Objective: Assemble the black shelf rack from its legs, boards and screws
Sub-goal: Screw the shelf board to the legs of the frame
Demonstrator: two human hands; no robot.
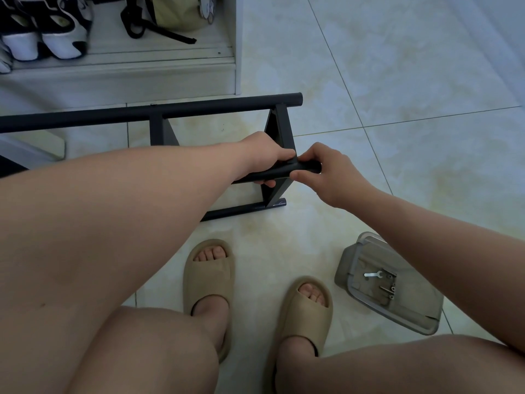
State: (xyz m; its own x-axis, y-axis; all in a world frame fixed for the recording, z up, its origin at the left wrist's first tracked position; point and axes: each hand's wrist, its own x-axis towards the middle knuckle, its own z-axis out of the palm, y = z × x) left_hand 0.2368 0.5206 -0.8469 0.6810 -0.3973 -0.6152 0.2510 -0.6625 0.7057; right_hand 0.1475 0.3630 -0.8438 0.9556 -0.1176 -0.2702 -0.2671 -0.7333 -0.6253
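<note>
Left hand (264, 155) curled round the near leg (301, 166) of the black shelf rack (279, 129), fingers wrapped under the tube. The right hand (326, 172) pinched that same leg at its right end, thumb below and fingers over the top, the two hands almost touching.

The rack lay on its side on the tiled floor (397, 81), its long axis running left to right across the view, the tube ends pointing right. The far leg (170, 110) ran parallel along the foot of a white cabinet (238, 52); a third leg (235, 210) rested on the tiles nearest the person. Flat cross boards joined the tubes at the right end.

A grey tray (345, 260) sat on the floor to the right of two beige slippers (208, 274), holding a small wrench (372, 274) and some screws (390, 291). Sneakers (45, 35) and a bag (176, 12) stood in the cabinet.
</note>
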